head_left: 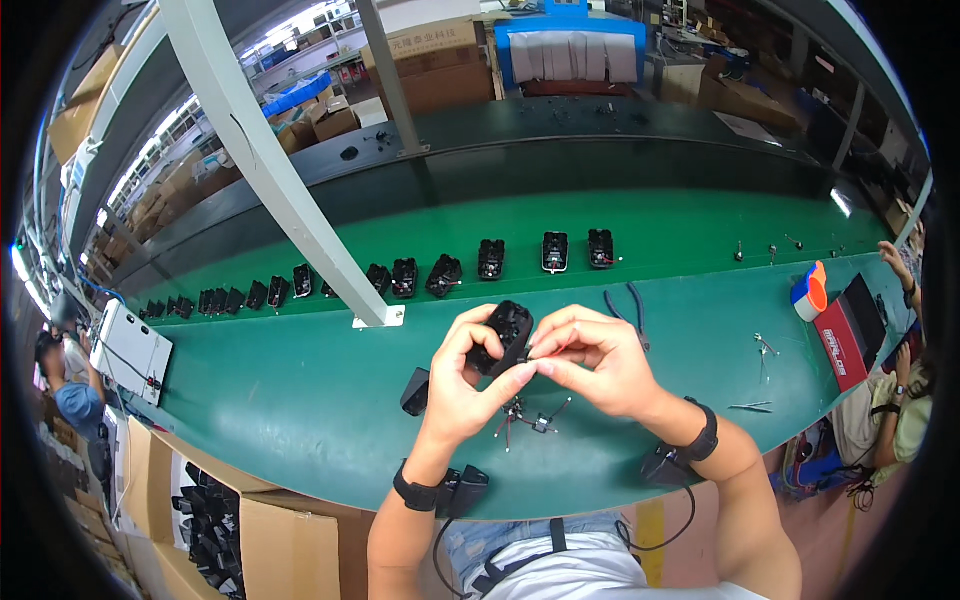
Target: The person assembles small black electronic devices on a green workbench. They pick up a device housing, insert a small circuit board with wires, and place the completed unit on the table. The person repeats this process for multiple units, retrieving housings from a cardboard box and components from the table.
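My left hand (462,388) is closed round a black plastic housing (513,322), held up above the green bench with its hollow side showing. At the housing's lower right edge, the thumb and fingers of my right hand (598,362) are pinched together. Whatever lies between those fingertips is too small or hidden to name. Just left of my left hand, another black plastic piece (415,392) rests on the bench. Small wired parts (541,424) lie below my hands. Beyond my right hand is a pair of dark-handled pliers (641,318).
Black housings (491,260) line the green strip (690,225) behind the bench. A grey post (270,170) rises at left. To the right are tweezers (750,407), a red box (842,345) and an orange-and-blue container (811,292). A carton (290,545) stands lower left. People sit at both sides.
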### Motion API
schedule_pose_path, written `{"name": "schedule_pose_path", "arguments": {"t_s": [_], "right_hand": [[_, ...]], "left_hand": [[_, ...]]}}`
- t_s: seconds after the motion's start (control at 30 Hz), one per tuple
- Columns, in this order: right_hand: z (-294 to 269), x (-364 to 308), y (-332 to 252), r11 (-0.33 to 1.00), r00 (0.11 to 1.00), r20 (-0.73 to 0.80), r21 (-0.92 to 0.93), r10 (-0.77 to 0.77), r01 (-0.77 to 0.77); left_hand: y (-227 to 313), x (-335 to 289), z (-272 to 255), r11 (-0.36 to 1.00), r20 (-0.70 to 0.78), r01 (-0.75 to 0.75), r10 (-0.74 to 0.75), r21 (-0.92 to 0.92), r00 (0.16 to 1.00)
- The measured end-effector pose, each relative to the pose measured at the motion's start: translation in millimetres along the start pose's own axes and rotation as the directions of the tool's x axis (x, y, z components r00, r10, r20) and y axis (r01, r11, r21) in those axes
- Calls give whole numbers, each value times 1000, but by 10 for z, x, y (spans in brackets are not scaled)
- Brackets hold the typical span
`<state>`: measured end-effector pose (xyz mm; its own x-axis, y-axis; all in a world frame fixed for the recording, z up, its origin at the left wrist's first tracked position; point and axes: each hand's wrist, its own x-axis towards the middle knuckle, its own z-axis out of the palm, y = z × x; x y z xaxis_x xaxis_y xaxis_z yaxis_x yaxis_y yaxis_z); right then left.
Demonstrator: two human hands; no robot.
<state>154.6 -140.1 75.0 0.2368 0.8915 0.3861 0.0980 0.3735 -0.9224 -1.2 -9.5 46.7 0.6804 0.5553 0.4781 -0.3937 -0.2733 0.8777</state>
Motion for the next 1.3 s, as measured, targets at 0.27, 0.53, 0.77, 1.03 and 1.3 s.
{"name": "schedule_pose_path", "arguments": {"t_s": [0.27, 0.53, 0.77, 1.03, 1.3], "right_hand": [[-148, 66, -109, 912, 964, 39, -315, -265, 263], [-95, 7, -114, 825, 909, 293, -401, -296, 398], [-40, -53, -98, 857, 964, 175, -445, -201, 260], [-50, -66, -85, 835, 971, 193, -504, -140, 221], [-143, -69, -41, 805, 951, 255, -519, -174, 286]], "left_hand": [[-76, -172, -124, 968, 159, 222, -202, -120, 966], [-221, -242, -183, 749, 391, 463, -292, -474, 873], [-238, -213, -144, 748, 386, 481, -320, -457, 865], [-251, -215, -35, 740, 303, 502, -403, -448, 864], [-294, -189, 57, 761, 183, 409, -368, -504, 912]]}}
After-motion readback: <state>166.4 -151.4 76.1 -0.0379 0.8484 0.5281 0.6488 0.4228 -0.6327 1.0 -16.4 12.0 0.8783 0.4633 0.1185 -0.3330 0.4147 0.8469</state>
